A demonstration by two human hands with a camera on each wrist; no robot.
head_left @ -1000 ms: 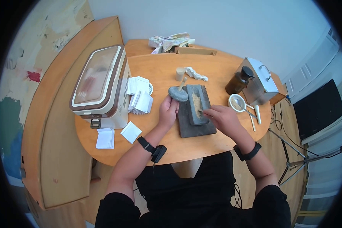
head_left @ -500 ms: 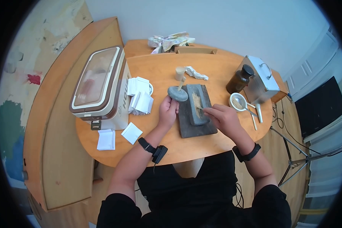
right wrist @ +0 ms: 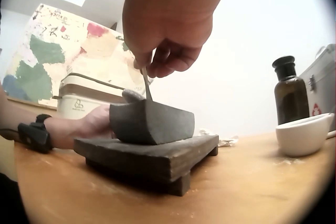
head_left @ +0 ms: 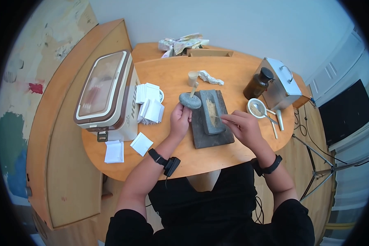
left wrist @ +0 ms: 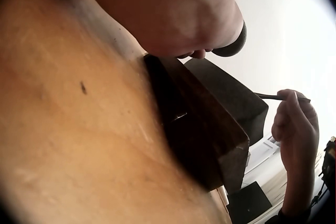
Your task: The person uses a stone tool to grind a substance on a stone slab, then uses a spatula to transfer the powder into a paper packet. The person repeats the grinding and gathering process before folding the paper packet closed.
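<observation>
My left hand (head_left: 179,121) holds a round grey stone grinding wheel (head_left: 190,101) with a wooden handle, just left of a stone grinding trough (head_left: 214,130). Pale tan powder (head_left: 211,110) lies along the trough's hollow. The trough sits on a dark wooden stand (head_left: 215,141) with short feet. Over its right side, my right hand (head_left: 246,128) pinches a thin flat stick (right wrist: 147,83) between thumb and fingers. The stick's lower end goes down past the trough's rim, hidden by the wall in the right wrist view.
At the right stand a white mortar (head_left: 250,110) containing powder and a spoon, a pestle (head_left: 279,120), a brown bottle (head_left: 256,87) and a metal case (head_left: 281,88). Paper packets (head_left: 151,110) and a large cream box (head_left: 127,123) are leftward. A small cup (head_left: 193,77) stands behind the trough.
My right hand has shifted slightly, and the stick in it has moved away from me along the trough and changed its slant. The left hand keeps the grinding wheel almost still.
</observation>
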